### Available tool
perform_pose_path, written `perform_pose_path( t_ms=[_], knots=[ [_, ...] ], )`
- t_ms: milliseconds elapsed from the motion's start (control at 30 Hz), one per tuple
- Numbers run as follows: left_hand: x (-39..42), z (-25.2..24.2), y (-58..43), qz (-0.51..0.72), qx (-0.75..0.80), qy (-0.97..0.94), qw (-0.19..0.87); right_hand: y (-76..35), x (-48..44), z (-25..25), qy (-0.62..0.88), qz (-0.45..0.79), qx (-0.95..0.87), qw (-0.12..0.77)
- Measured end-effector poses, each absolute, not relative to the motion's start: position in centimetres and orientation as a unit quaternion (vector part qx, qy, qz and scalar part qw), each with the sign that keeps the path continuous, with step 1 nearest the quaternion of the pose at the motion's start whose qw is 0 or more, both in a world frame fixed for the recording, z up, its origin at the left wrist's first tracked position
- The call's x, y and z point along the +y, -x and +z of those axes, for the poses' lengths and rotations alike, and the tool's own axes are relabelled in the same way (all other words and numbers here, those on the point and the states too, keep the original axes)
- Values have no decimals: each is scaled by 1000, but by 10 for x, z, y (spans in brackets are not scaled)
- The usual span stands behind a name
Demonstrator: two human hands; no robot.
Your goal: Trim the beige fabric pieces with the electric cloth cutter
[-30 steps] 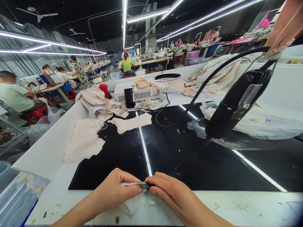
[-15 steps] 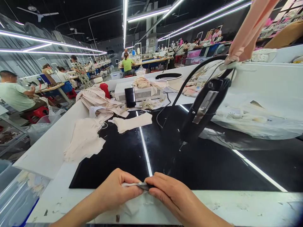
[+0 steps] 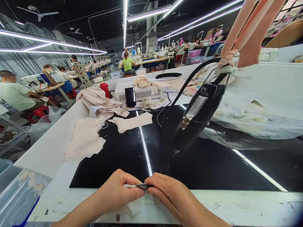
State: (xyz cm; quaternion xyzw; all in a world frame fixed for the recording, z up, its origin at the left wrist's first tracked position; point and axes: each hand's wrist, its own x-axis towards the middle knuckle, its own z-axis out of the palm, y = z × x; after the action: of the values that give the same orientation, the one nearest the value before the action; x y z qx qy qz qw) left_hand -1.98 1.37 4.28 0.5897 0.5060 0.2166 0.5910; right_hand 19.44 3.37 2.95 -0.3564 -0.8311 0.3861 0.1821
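Note:
My left hand (image 3: 121, 188) is closed in a pinch on a small piece of white fabric (image 3: 131, 208), which droops below the fingers over the front edge of the table. My right hand (image 3: 169, 192) is closed around a small pointed metal tool (image 3: 142, 185), its tip reaching to the left fingertips and touching the fabric there. The tool's handle is hidden in the right palm, so its exact kind does not show. Both hands are over the near edge of a glossy black board (image 3: 113, 170).
A black corded device (image 3: 201, 115) hangs tilted over the board from knotted pink fabric strips (image 3: 251, 41). Beige fabric pieces (image 3: 84, 138) lie left, one cut piece (image 3: 133, 122) on the board. A phone (image 3: 130, 97) leans on a white box (image 3: 120, 91). A clear plastic bag (image 3: 251, 126) lies right.
The hanging black device and its pink strips have swung to the left and a little toward me. My hands have stayed nearly still, keeping hold of the fabric and the tool.

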Motion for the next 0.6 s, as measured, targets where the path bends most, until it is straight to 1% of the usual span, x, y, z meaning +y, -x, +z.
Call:
perform_pose_path(
  t_ms=[200,433,600],
  knots=[
    [14,46,18,223,496,-595,593,-193,35,22,349,364,-841,193],
    [14,48,17,220,509,-593,583,-200,33,20,352,387,-824,216],
    [8,41,24,157,535,-601,572,-236,34,10,437,383,-773,255]
  ],
)
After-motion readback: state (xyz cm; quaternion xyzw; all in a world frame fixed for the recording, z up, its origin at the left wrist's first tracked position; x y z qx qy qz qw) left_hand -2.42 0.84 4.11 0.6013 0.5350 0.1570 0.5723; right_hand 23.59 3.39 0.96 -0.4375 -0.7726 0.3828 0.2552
